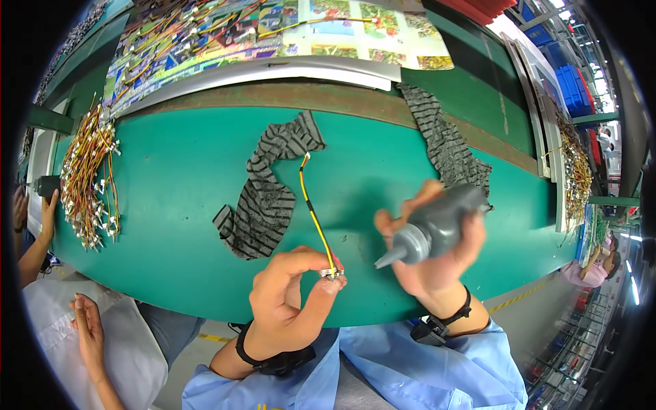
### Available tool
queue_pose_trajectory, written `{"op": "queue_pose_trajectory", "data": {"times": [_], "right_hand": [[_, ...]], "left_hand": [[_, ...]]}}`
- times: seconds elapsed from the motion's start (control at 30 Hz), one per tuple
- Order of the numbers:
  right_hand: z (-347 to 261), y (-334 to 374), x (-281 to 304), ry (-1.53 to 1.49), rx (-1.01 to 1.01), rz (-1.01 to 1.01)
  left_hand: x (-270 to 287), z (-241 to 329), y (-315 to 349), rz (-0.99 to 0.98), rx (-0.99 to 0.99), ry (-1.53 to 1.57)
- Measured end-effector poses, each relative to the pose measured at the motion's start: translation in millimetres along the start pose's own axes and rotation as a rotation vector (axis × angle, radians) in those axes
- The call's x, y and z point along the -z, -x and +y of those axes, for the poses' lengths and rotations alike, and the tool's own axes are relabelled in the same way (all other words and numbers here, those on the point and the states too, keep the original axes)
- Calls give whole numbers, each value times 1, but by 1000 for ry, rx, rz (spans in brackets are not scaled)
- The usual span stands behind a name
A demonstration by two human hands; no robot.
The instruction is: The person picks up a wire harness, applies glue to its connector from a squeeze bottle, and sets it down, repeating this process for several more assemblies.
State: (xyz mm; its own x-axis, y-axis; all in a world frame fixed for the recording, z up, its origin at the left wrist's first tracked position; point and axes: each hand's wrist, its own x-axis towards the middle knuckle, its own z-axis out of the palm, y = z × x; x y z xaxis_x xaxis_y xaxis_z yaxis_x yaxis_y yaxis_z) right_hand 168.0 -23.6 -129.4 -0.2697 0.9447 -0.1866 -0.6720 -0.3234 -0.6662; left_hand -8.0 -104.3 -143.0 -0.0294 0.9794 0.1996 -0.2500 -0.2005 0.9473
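Between thumb and fingertips, my left hand (290,290) pinches a small metal part at the near end of a yellow, black and red wire lead (316,220). The lead rises away from the hand, and its white connector end is beside a grey-and-black striped cloth sleeve (266,195) on the green table. On the right, my right hand (441,263) is wrapped round a dark grey squeeze bottle (447,222). The bottle lies tilted, its pale nozzle pointing left and down toward the metal part, apart from it. Slight blur softens this hand.
A bundle of similar wire leads (92,178) hangs at the table's left. Another striped sleeve (447,140) lies far right. Beyond a raised edge, a patterned sheet (273,34) carries several leads. More leads (574,167) sit at right. A co-worker's hand (87,324) is at left.
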Motion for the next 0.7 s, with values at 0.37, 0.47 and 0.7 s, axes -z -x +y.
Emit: {"op": "queue_pose_trajectory", "data": {"times": [0.37, 0.47, 0.7], "right_hand": [[-12, 17, -2, 455, 428, -311], [-17, 8, 8, 489, 445, -571], [-17, 10, 7, 490, 420, -556]], "left_hand": [[4, 1, -1, -29, -48, -25], [5, 0, -2, -39, -64, -45], [5, 0, -1, -49, -48, -32]]}}
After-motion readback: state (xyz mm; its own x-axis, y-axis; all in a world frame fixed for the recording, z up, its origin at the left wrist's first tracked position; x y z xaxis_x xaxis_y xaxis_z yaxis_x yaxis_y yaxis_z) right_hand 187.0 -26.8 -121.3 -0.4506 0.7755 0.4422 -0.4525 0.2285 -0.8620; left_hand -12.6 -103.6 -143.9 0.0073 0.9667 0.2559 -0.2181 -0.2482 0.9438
